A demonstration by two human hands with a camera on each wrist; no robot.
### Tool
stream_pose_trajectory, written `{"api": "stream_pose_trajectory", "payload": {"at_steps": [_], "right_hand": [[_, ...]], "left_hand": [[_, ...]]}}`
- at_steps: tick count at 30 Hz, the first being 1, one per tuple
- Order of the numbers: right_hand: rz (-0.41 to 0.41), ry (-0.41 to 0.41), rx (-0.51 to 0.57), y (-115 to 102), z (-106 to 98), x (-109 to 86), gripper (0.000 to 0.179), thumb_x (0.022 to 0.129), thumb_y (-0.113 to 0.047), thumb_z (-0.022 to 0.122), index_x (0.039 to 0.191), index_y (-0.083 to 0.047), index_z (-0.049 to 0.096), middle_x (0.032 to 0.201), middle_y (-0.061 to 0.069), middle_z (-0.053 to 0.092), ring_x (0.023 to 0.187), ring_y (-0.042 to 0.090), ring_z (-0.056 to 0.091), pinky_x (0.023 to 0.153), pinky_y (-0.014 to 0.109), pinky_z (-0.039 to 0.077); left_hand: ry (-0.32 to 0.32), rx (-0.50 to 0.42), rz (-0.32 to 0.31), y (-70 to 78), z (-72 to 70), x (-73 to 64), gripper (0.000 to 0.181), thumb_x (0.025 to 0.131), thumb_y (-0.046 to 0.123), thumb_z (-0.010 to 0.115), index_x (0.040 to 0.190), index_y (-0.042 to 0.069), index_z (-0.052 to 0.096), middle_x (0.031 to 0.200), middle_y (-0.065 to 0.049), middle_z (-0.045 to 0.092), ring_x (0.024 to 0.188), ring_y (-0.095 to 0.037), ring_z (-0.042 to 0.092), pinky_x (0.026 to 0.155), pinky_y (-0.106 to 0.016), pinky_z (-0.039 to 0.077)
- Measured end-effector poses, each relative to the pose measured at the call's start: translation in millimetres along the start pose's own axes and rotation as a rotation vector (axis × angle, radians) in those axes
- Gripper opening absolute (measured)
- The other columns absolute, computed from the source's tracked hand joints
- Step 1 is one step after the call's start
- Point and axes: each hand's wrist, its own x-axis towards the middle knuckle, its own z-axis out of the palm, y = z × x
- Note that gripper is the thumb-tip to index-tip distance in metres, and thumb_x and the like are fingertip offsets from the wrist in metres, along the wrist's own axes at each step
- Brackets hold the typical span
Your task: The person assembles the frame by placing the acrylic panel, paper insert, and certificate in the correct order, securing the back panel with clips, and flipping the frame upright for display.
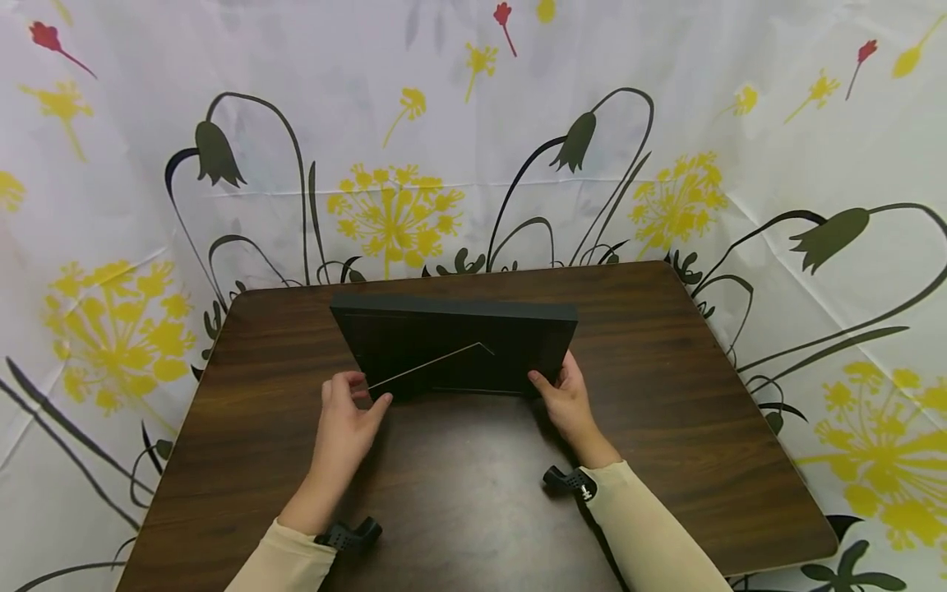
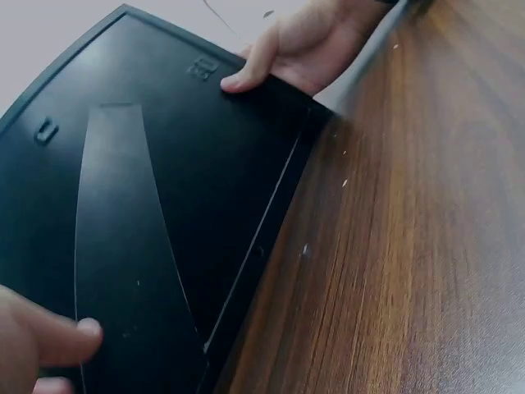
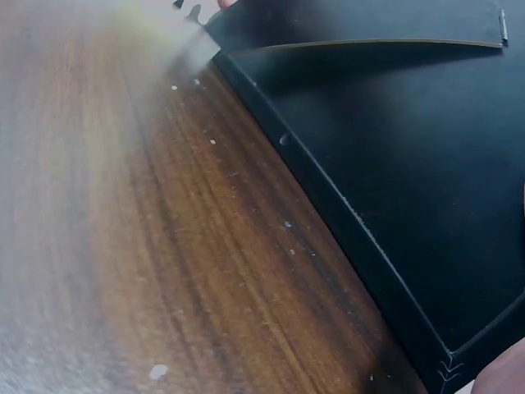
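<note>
A black picture frame (image 1: 414, 333) stands on its long edge, tilted, its back toward me. On that back, an easel stand (image 2: 115, 205) lies nearly flat, its pale edge lifting slightly from the panel in the right wrist view. My left hand (image 1: 342, 421) grips the frame's lower left side, the thumb (image 2: 61, 338) over the stand and the fingers at the outer edge. At the lower right side, my right hand (image 1: 571, 407) grips the frame with the thumb on the back and the fingers partly hidden behind. The frame's front is out of sight.
The frame rests over a dark wood-grain table (image 1: 473, 493) with rounded corners. Behind it hangs a white curtain (image 1: 459, 140) printed with flowers. A black strap device is on each wrist. Small pale specks dot the tabletop.
</note>
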Motion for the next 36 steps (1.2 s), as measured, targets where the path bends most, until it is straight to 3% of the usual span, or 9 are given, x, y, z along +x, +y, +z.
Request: {"api": "stream_pose_trajectory", "payload": {"at_steps": [3, 6, 11, 17, 24, 31, 36], "right_hand": [[-0.009, 0.011, -0.001, 1, 1, -0.5, 0.052, 0.100, 0.008, 0.071, 0.147, -0.007, 0.055, 0.139, -0.002, 0.067, 0.128, 0.011, 0.066, 0.104, 0.023, 0.056], [-0.021, 0.011, -0.002, 2, 2, -1.0, 0.051, 0.100, 0.009, 0.071, 0.145, -0.007, 0.055, 0.138, -0.001, 0.067, 0.128, 0.012, 0.065, 0.105, 0.023, 0.056], [-0.046, 0.013, -0.012, 2, 3, 0.1, 0.051, 0.100, 0.009, 0.071, 0.145, -0.007, 0.056, 0.139, 0.002, 0.066, 0.130, 0.014, 0.065, 0.106, 0.024, 0.055], [-0.056, 0.016, -0.024, 2, 3, 1.7, 0.052, 0.100, 0.008, 0.072, 0.147, -0.007, 0.055, 0.140, 0.002, 0.066, 0.131, 0.015, 0.065, 0.106, 0.025, 0.055], [-0.087, 0.065, -0.087, 2, 3, 7.1, 0.055, 0.099, 0.011, 0.071, 0.149, -0.005, 0.053, 0.142, 0.003, 0.063, 0.134, 0.015, 0.063, 0.110, 0.022, 0.052], [-0.063, 0.113, -0.157, 2, -1, 14.9, 0.059, 0.098, 0.012, 0.072, 0.151, -0.003, 0.051, 0.143, 0.003, 0.060, 0.136, 0.015, 0.059, 0.113, 0.021, 0.048], [-0.029, 0.150, -0.287, 0, -4, 20.7, 0.047, 0.097, 0.008, 0.075, 0.140, 0.002, 0.058, 0.133, 0.011, 0.066, 0.125, 0.011, 0.062, 0.106, 0.017, 0.049]], "left_hand": [[-0.035, 0.033, 0.002, -1.2, 0.7, 1.1, 0.046, 0.107, 0.030, 0.072, 0.140, 0.003, 0.056, 0.137, -0.022, 0.058, 0.116, -0.038, 0.066, 0.094, -0.056, 0.057], [-0.038, 0.085, 0.018, -0.4, 0.6, -2.0, 0.030, 0.106, 0.025, 0.073, 0.128, 0.006, 0.065, 0.121, -0.019, 0.067, 0.100, -0.033, 0.064, 0.087, -0.049, 0.053], [-0.022, 0.176, 0.060, 4.7, -1.4, -7.5, 0.015, 0.103, 0.018, 0.077, 0.113, 0.010, 0.069, 0.098, -0.009, 0.067, 0.083, -0.026, 0.056, 0.076, -0.041, 0.045], [-0.023, 0.232, 0.110, 13.1, -3.8, -13.2, 0.012, 0.101, 0.014, 0.078, 0.106, 0.011, 0.067, 0.094, -0.007, 0.070, 0.075, -0.023, 0.058, 0.071, -0.040, 0.046], [-0.013, 0.208, 0.093, 16.4, 2.7, -17.8, 0.012, 0.101, 0.015, 0.078, 0.106, 0.011, 0.068, 0.093, -0.005, 0.070, 0.072, -0.021, 0.056, 0.067, -0.038, 0.044], [-0.080, 0.232, 0.116, 23.5, 8.5, -23.9, 0.014, 0.100, 0.014, 0.079, 0.099, 0.013, 0.066, 0.088, -0.002, 0.068, 0.071, -0.017, 0.056, 0.068, -0.036, 0.046], [-0.196, 0.216, 0.100, 30.3, 13.5, -28.7, 0.017, 0.096, 0.012, 0.081, 0.093, 0.015, 0.064, 0.080, 0.002, 0.065, 0.069, -0.015, 0.055, 0.066, -0.034, 0.046]]}}
